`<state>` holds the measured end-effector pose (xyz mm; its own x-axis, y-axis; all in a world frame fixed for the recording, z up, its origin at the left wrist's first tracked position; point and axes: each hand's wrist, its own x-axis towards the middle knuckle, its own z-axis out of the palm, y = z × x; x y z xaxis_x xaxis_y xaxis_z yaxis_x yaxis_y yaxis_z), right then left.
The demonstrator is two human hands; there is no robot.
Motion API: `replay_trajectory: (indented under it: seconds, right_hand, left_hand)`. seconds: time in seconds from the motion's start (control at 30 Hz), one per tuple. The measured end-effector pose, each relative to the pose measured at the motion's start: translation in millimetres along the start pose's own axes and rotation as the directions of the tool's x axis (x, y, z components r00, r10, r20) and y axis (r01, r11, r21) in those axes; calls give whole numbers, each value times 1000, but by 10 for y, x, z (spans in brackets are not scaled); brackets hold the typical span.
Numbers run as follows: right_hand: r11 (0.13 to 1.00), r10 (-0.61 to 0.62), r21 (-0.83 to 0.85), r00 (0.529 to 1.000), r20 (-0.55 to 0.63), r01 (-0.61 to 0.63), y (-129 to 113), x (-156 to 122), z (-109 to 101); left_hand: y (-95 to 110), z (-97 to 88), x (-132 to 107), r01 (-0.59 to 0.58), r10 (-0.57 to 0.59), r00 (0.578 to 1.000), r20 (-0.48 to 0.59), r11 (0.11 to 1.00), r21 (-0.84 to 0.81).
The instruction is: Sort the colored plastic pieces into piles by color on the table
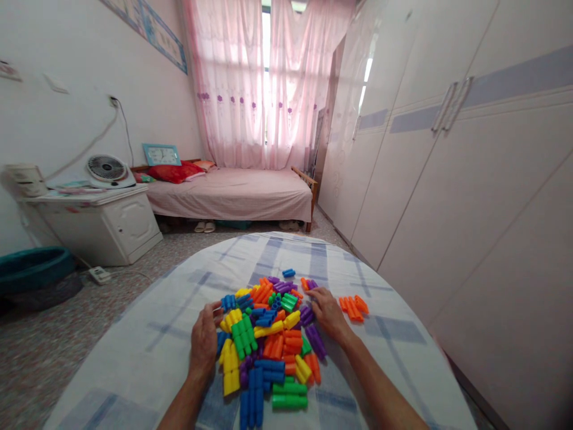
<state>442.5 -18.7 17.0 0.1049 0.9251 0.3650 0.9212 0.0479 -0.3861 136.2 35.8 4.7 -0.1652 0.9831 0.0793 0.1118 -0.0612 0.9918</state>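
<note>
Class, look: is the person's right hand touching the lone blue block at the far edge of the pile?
Apart. The head view shows orange and purple blocks lying between the right hand and the blue block.

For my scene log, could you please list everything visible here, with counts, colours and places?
Plastic peg-shaped building blocks: many, mixed colours, piled mid-table.
Orange blocks: small cluster, apart, right of the pile.
Round table with blue-checked white cloth: one, foreground.
Pink-covered bed: one, under the window.
Sheer pink curtains: one set, far window.
White wardrobe: one, right wall.
White cabinet: one, left.
White fan: one, on the cabinet.
Teal basin: one, floor, far left.
Left hand: at the pile's left edge.
Right hand: at the pile's right edge.
</note>
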Motion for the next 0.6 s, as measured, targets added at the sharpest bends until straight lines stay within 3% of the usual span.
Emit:
replay_trajectory:
  seconds: [0.17,0.37,0.6]
  right_hand:
    - [994,101,-34,992,-75,-104,33,137,-7]
    - [996,93,-8,996,0,-93,-33,295,110]
    - [992,120,27,992,48,-122,-85,285,151]
  left_hand:
    - [7,-10,-2,13,-13,1000,0,1000,9]
    - [-17,-8,5,18,-18,1000,-5,1000,-7]
    - [-57,-19,25,-1,1,1000,10,1000,11]
